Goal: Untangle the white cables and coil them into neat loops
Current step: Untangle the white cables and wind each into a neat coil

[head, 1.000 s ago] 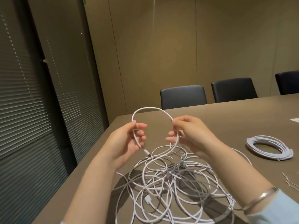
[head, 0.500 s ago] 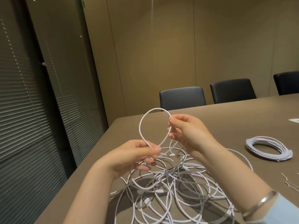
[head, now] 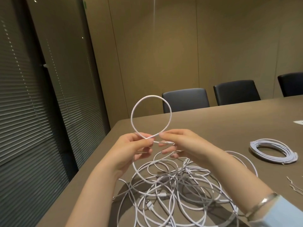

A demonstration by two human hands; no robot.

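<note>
We hold a single round loop of white cable upright above the brown worktop, our two hands raised close together with fingertips nearly meeting at the loop's lowest point. Our left hand pinches the cable between thumb and forefinger where the strand crosses itself; our right hand pinches the same crossing from the other side, its lower fingers curled loosely beneath. A short stretch of cable runs level between the two pinches.

Directly below and just nearer to us than both hands, the tangled cables sprawl on the worktop in many overlapping rings, one strand rising from the heap to our fingers. A white plug lies within the heap, beneath our left wrist. A silver bracelet circles our right wrist above a pale blue sleeve.

Well out to the right of our right hand, a finished coil of white cable rests flat on the worktop, apart from the tangle. Nearer the right edge lie thin wire ties. Beyond our hands, dark chairs stand along the far side of the worktop, with slatted blinds off to our left.
</note>
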